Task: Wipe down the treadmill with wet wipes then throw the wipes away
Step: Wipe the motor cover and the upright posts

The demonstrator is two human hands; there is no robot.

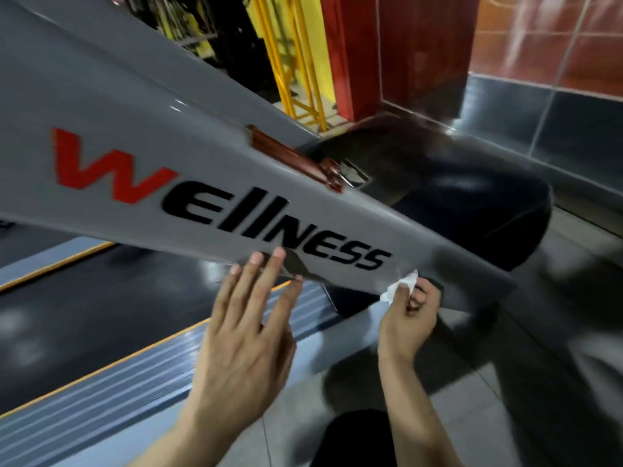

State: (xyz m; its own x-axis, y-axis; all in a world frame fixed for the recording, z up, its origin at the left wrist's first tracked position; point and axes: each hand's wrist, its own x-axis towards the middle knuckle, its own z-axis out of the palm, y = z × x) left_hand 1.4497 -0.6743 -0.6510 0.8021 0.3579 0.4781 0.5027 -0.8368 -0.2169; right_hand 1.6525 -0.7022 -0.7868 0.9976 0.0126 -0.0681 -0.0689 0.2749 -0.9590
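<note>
Left hand: the left hand is spread wide and holds nothing; its straight fingertips reach the lower edge of the grey upright, seemingly touching it. I judge it is there to steady the person, or the panel, while the other hand works.
Right hand: the right hand has its fingers curled round a bunched white wet wipe, thumb on top, and presses it to the lower edge of the upright, just past the last letter of the logo.
Wet wipe: crumpled small, mostly hidden in the hand; only a white corner shows against the grey paint. Bunching it likely gives a firm pad for rubbing a narrow edge.
Treadmill upright: the slanted grey upright of the treadmill crosses the view from upper left to lower right, carrying the "Wellness" lettering. A reddish-brown patch sits at its upper edge; whether rust or tape I cannot tell.
Belt and side rail: the black belt and ribbed grey side rail lie beyond the left hand, beneath the upright.
Motor cover: a dark rounded hood sits at the upright's base.
Containers: no bin or wipe packet is in view, so disposal looks some way off.
Far: tiled floor, a red pillar and a yellow frame.
</note>
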